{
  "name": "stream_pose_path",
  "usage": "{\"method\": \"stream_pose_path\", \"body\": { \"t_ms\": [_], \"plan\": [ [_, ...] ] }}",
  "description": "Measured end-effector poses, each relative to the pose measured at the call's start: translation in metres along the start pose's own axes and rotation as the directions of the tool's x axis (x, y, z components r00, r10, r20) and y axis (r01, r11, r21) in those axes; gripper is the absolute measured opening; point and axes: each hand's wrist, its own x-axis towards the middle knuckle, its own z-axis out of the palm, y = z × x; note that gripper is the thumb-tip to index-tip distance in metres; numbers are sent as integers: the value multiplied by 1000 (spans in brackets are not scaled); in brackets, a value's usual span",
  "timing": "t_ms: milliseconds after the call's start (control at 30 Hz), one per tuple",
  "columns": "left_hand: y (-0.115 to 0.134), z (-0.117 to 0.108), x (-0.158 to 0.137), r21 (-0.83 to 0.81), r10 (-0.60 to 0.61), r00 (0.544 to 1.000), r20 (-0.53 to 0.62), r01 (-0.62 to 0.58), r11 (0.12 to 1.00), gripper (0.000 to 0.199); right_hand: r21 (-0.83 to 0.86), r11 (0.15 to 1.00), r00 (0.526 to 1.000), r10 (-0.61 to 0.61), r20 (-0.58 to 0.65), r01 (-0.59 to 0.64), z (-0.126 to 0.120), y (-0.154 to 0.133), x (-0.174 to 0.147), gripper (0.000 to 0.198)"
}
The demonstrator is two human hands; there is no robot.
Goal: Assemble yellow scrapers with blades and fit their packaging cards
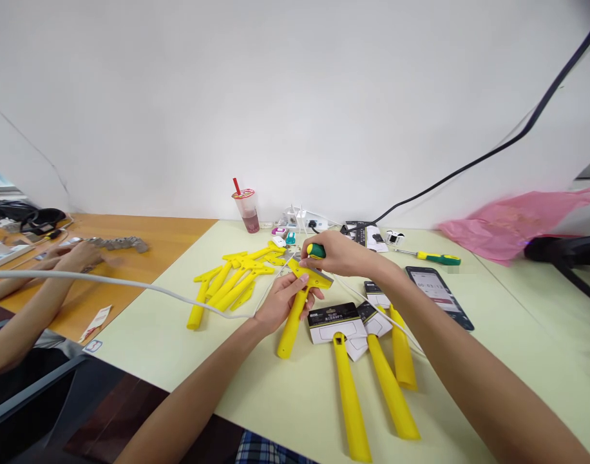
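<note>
My left hand (281, 298) is closed around the neck of a yellow scraper (291, 328), whose wide head points away from me and whose handle slants toward me. A screwdriver (316, 251) with a green and yellow handle is gripped in my right hand (338, 253) over the scraper's head; its tip is hidden by the fingers. Left of my hands lies a pile of yellow scraper parts (232, 283). On the right, several yellow handles (352, 399) lie toward me, with black and white cards (335, 321) at their far ends.
A phone (440, 296) showing a timer and a second screwdriver (435, 258) lie right. At the back stand a drink cup (249, 216) and a power strip (299, 220). A white cable (131, 280) crosses in front. A co-worker's hands (77, 256) work at the orange table (179, 232).
</note>
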Motion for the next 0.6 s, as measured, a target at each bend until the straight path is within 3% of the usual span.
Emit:
{"method": "stream_pose_path", "body": {
  "t_ms": [167, 400, 600],
  "plan": [
    [0, 1, -3, 8, 6, 1000, 24, -7, 1000, 47, 106, 994, 999, -11, 43, 7, -2, 3, -1, 21],
    [2, 0, -3, 4, 43, 998, 54, -44, 999, 45, 256, 964, 994, 40, 98, -64, -6, 3, -2, 45],
    [2, 1, -5, 7, 41, 996, 81, -42, 999, 47, 316, 941, 981, 61, 183, -117, -7, 4, -5, 50]
  ]
}}
